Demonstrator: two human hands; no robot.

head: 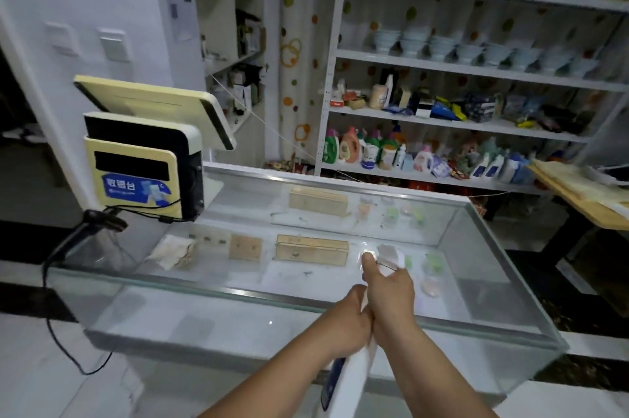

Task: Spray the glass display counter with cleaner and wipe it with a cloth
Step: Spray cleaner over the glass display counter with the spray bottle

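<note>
**Spray step in hand, wipe not started**

Lower centre of frame: white spray bottle [347, 380] with a blue label, tilted forward, nozzle end pointing away over the glass. Both grips are on it. Left hand [354, 319] is wrapped round the neck, fingers curled. Right hand [391, 295] is just above it and touching it, curled round the spray head, with one digit raised at the top. Whether the trigger is being squeezed: cannot tell. No mist or droplets visible, and the frame is blurry.

Under and beyond the hands, the glass display bench [238, 293] fills the middle of the frame. The bottle is held over its right-centre top. The glass looks hazy in patches, but wet versus glare cannot be told apart. No wipe streaks readable.

Inside the case: wooden boxes [311, 250] at centre, small pale and green items to the right, and a crumpled pale sheet [173, 252] at left, which appears to lie under the glass. No cloth in either hand and none clearly on the bench.

Left end of the bench: cash register terminal [143, 158] with a barcode scanner [102, 220] in front of it. Far right: shelves of detergent bottles [374, 152], with stacked bowls [476, 49] higher up.

Judgement: early in the task. Cleaner is picked up and aimed, so spraying is either starting or under way. Left to do: cover the rest of the top, especially the left half near the register, put the bottle down, find a cloth, and wipe the whole pane.
</note>
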